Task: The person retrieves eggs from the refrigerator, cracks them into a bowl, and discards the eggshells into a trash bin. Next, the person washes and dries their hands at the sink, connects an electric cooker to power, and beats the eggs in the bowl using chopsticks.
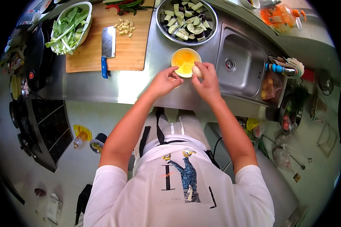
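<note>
A small bowl (172,65) of cracked eggs stands on the steel counter, yellow yolks showing inside. My right hand (208,81), at the bowl's right rim, pinches a pale, rounded eggshell (196,71) between thumb and fingers. On the other side, my left hand (164,82) is curled at the bowl's lower left. Its fingers are closed around what looks like another piece of eggshell, mostly hidden by the hand. Behind the bowl is a large metal basin (158,23) full of cut eggplant pieces (189,26).
To the left lies a wooden cutting board (134,53) with a blue-handled cleaver (108,43), garlic cloves (124,27) and peppers (130,5). A basket (88,24) holds leafy greens (69,30). The sink (240,81) is at right, below an orange bottle (278,16).
</note>
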`<state>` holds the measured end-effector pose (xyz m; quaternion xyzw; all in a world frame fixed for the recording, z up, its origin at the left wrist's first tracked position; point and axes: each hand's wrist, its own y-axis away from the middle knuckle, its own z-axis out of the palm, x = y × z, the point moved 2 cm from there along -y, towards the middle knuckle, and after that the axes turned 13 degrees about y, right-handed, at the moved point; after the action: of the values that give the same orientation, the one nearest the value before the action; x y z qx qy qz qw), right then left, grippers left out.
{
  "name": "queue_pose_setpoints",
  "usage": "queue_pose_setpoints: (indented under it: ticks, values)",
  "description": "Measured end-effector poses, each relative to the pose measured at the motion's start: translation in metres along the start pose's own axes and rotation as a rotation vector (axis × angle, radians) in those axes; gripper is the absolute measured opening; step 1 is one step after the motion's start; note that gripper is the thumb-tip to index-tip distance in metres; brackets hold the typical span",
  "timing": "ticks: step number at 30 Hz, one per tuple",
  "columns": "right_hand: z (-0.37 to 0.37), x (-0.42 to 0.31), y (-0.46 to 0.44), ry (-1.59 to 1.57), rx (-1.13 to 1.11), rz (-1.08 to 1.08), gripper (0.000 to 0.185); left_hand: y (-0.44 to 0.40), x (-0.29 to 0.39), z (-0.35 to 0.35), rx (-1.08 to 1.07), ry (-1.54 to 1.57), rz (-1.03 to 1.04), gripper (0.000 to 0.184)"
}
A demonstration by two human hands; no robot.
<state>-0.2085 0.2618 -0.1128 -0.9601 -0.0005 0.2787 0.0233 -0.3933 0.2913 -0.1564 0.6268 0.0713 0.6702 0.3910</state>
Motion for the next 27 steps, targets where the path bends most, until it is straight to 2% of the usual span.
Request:
queue_pose_setpoints:
  ticks: [2,3,5,7,11,13,16,27]
  values:
    - [-0.01,-0.008,-0.006,-0.276,-0.059,0.184,0.036,0.001,0.004,0.0,-0.003,-0.059,0.013,0.061]
    - [-0.008,-0.004,-0.009,-0.274,-0.055,0.181,0.036,0.002,0.007,0.001,0.006,-0.12,0.063,0.059]
    - [0.006,0.01,-0.011,-0.818,-0.259,0.614,0.03,0.005,0.012,0.003,0.017,-0.181,0.112,0.058]
    - [0.006,0.013,-0.018,-0.88,-0.323,0.636,0.027,0.01,0.035,0.008,0.136,-0.433,0.498,0.054]
    - [0.006,0.013,-0.023,-1.047,-0.447,0.685,0.027,0.003,0.058,0.015,0.068,-0.428,0.444,0.049]
    - [0.008,0.015,-0.025,-1.05,-0.456,0.679,0.027,-0.001,0.065,0.018,0.038,-0.528,0.503,0.045]
    - [0.008,0.016,-0.028,-1.018,-0.473,0.649,0.028,-0.004,0.076,0.021,-0.003,-0.621,0.472,0.044]
    - [0.009,0.023,-0.035,-0.937,-0.513,0.62,0.03,-0.014,0.085,0.029,0.023,-0.738,0.443,0.043]
